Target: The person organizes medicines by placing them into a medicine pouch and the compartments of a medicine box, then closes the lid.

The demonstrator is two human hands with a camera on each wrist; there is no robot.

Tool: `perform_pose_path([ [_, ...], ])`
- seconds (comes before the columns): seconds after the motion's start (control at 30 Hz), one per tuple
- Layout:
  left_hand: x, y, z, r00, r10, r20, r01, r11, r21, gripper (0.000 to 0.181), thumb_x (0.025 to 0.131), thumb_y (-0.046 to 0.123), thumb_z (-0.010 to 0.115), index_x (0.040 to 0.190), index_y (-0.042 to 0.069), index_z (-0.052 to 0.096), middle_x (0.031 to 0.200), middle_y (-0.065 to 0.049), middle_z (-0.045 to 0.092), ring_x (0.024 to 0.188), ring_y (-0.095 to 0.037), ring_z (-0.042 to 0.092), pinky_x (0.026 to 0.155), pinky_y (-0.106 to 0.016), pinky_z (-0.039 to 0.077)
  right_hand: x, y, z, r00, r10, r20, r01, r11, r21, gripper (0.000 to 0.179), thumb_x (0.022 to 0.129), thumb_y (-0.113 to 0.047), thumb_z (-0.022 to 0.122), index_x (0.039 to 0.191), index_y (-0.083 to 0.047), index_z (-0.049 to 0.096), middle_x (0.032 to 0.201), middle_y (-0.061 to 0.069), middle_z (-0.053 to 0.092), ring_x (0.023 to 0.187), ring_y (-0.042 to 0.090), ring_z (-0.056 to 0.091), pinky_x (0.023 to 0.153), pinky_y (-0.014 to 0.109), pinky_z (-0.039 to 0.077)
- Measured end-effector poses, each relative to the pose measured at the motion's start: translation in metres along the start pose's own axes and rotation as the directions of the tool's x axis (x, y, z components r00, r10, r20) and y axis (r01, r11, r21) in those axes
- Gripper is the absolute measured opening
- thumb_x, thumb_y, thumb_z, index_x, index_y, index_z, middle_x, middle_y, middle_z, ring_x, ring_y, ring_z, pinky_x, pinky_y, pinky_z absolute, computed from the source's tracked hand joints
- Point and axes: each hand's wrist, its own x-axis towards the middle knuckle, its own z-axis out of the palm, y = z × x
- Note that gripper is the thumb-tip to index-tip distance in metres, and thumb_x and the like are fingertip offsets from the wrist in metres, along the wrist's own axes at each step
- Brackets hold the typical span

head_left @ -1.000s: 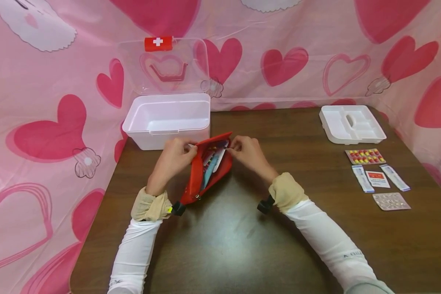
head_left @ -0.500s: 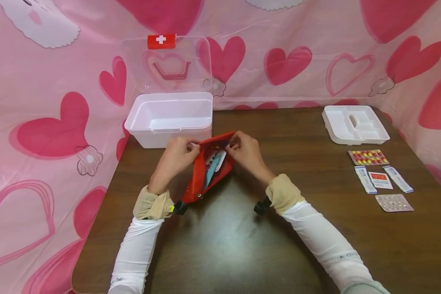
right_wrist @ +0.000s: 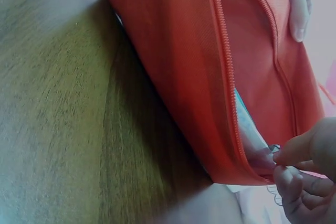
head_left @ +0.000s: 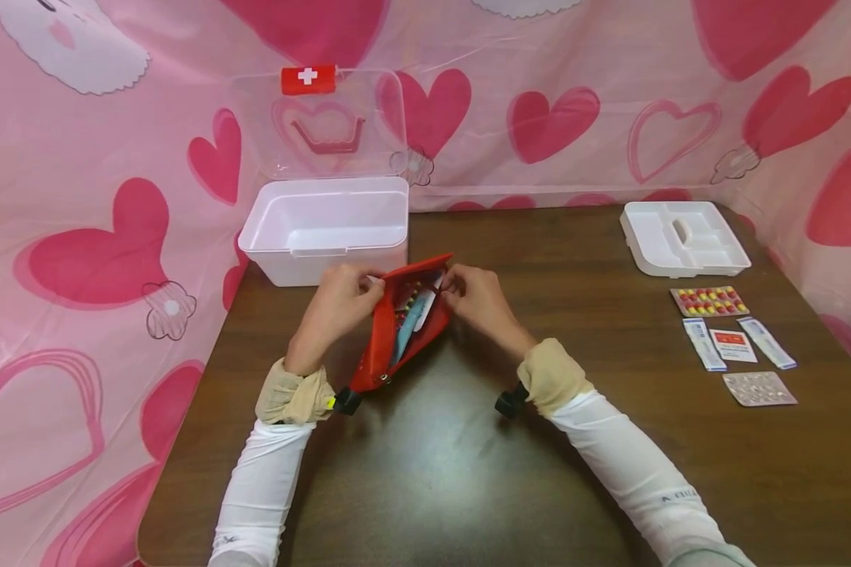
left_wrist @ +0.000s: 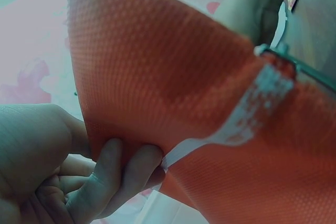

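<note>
A red zipper pouch (head_left: 381, 339) stands tilted with its mouth unzipped, close in front of the white box. My left hand (head_left: 340, 311) grips its left upper edge; in the left wrist view the fingers (left_wrist: 107, 174) curl against the textured red fabric. At the far right end of the opening, my right hand (head_left: 481, 299) pinches the corner by the zipper (right_wrist: 229, 72). A small metal piece, apparently the zipper pull (right_wrist: 274, 149), shows at those fingertips. Inside the pouch lie a light-blue item (head_left: 411, 319), a white card-like piece (head_left: 427, 309) and some coloured bits, partly hidden.
Behind the pouch stands a white box (head_left: 340, 268) with its clear lid (head_left: 369, 94) raised. At the right are a white compartment tray (head_left: 652, 256), a capsule blister pack (head_left: 709, 301), two slim packets (head_left: 704, 344), a small red-and-white sachet (head_left: 733, 346) and a silver blister pack (head_left: 760, 389).
The right hand has shifted slightly at the pouch's corner, and the mouth spread a little wider. More of the coloured bits inside show now. The left hand keeps its grip.
</note>
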Motion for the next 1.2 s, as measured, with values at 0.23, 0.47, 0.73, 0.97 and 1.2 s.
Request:
perform_pose_path([
  [0.23,0.0,0.0,-0.001,1.0,0.009,-0.001,-0.009,1.0,0.003,0.028,0.092,0.011,0.053,0.106,0.002,0.075,0.085,-0.013,0.076,0.064,-0.021,0.062,0.053,-0.027,0.045,0.003,0.002,0.005,1.0,-0.018,-0.012,0.018,1.0,-0.015,0.005,0.084,-0.009,0.07,0.089,-0.006,0.07,0.077,0.007,0.07,0.072,0.02,0.063,0.068,0.032,0.049],
  [0.47,0.001,0.003,-0.003,1.0,-0.001,0.005,0.001,1.0,0.002,0.028,0.092,0.011,0.053,0.107,0.001,0.075,0.086,-0.013,0.076,0.066,-0.021,0.065,0.057,-0.027,0.048,0.004,0.003,0.006,0.999,-0.049,0.012,0.05,0.998,-0.043,0.01,0.085,-0.013,0.073,0.091,-0.006,0.07,0.078,0.007,0.067,0.071,0.02,0.06,0.067,0.032,0.047],
  [0.73,-0.001,0.003,-0.002,1.0,0.003,-0.001,-0.003,1.0,0.005,0.027,0.091,0.01,0.054,0.105,0.002,0.075,0.084,-0.013,0.076,0.065,-0.021,0.064,0.056,-0.027,0.045,0.008,-0.001,0.01,0.999,-0.031,-0.027,0.028,0.996,-0.088,0.007,0.087,-0.012,0.069,0.092,-0.007,0.07,0.074,0.005,0.066,0.068,0.019,0.058,0.065,0.032,0.044],
  [0.97,0.001,0.002,-0.003,1.0,0.003,-0.007,-0.003,1.0,0.015,0.026,0.092,0.011,0.054,0.103,0.003,0.075,0.081,-0.011,0.075,0.062,-0.019,0.061,0.053,-0.025,0.042,0.012,-0.004,0.011,0.996,0.05,-0.073,-0.055,0.996,-0.065,0.007,0.086,-0.016,0.069,0.086,-0.01,0.072,0.073,0.003,0.067,0.069,0.018,0.06,0.065,0.032,0.045],
  [1.2,0.0,0.002,-0.002,1.0,0.001,-0.004,0.0,1.0,0.005,0.025,0.091,0.011,0.053,0.102,0.004,0.075,0.077,-0.009,0.072,0.058,-0.017,0.056,0.05,-0.026,0.039,0.014,-0.004,0.011,0.99,0.12,-0.079,-0.125,0.991,-0.053,0.009,0.085,-0.018,0.069,0.086,-0.01,0.073,0.075,0.004,0.069,0.071,0.019,0.062,0.065,0.033,0.047],
])
